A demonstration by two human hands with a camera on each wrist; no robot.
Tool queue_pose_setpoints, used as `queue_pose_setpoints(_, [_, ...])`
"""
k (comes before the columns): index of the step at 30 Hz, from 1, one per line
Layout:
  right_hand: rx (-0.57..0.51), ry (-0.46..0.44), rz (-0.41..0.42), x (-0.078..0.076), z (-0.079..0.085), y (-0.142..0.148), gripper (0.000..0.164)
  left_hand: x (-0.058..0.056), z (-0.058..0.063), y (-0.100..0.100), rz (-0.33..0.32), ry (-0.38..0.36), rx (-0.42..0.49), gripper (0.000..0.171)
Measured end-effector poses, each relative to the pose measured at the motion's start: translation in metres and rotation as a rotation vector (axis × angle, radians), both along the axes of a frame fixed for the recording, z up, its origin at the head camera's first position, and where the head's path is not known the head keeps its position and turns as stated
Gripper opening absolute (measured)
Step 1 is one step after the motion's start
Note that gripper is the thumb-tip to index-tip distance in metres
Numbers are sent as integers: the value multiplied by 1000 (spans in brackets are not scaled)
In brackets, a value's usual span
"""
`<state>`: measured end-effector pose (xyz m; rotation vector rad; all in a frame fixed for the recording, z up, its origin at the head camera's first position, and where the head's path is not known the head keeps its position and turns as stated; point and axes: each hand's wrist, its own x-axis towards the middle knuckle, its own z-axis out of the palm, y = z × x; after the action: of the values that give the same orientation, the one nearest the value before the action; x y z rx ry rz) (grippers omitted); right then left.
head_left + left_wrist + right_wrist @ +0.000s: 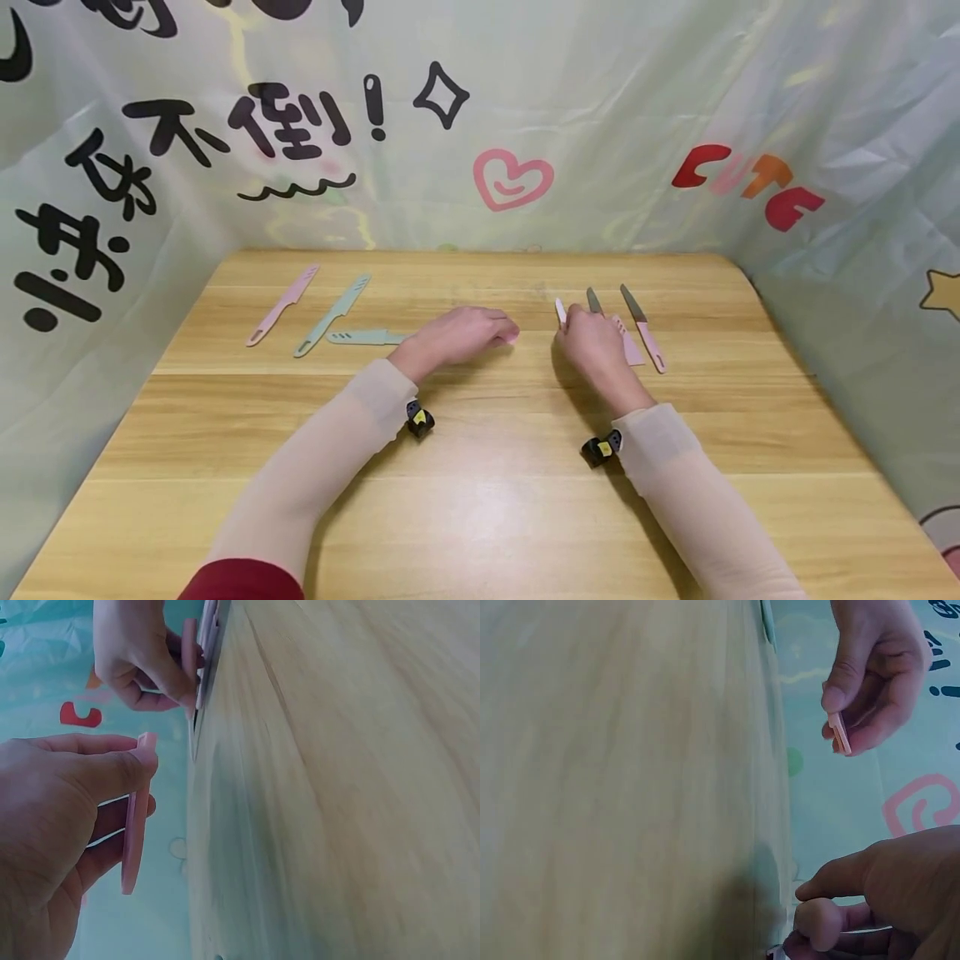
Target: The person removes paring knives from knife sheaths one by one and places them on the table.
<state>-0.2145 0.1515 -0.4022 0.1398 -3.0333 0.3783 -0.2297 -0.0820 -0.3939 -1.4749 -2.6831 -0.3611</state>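
My left hand (467,333) is raised over the middle of the table and pinches a slim pink blade cover (135,817) between thumb and fingers. Seen from the right wrist, the cover (839,733) has a narrow groove along its edge. My right hand (596,342) reaches down at the right, its fingers pinching a small knife whose pale blade (560,311) points away from me; the hand hides its handle. Beside that hand lie a pink-handled knife (643,327) with a grey blade, another grey blade (594,300) and a slotted pink piece (630,346).
Left on the wooden table (480,500) lie a pink sheathed knife (285,304) and a green one (333,317), both slanted. Another green sheathed knife (363,337) lies crosswise, partly behind my left forearm. A printed curtain (600,100) stands behind the table's far edge.
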Motion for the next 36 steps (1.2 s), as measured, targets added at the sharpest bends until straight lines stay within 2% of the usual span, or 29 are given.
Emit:
queue_pose_setpoints(11, [40, -110, 18, -2, 1, 2, 22, -1, 2, 14, -7, -50, -25, 25])
queue_pose_setpoints(17, [-14, -205, 14, -4, 3, 5, 20, -2, 3, 22, 6, -27, -79, 25])
queue_pose_setpoints(21, [-79, -259, 26, -4, 5, 8, 20, -2, 5, 27, 10, -64, -86, 26])
queue_pose_setpoints(27, [-92, -241, 31, -5, 3, 13, 23, -3, 2, 36, -3, -95, -110, 28])
queue_pose_setpoints(36, [-63, -144, 38, -6, -1, 16, 24, -2, -1, 51, -42, -54, -134, 22])
